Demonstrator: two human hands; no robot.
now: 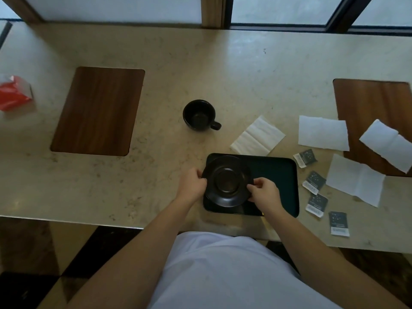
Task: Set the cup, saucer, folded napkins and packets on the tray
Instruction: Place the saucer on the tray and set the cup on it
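A black saucer [227, 181] sits over the left half of the dark tray [278, 186]. My left hand [192, 184] grips its left rim and my right hand [264, 192] grips its right rim. An empty black cup [199, 114] stands upright on the counter beyond the tray, handle to the right. A folded white napkin [257, 136] lies just past the tray's far edge. Three more napkins lie to the right [323, 133], [386, 144], [355, 180]. Several dark packets [306, 157], [314, 181], [317, 205], [338, 223] lie on the counter along the tray's right side.
The beige stone counter [200, 63] has a wooden inlay [98, 110] at the left and another [374, 101] at the right, partly under napkins. A red wrapped item [13, 92] lies at the far left edge. Windows run along the back.
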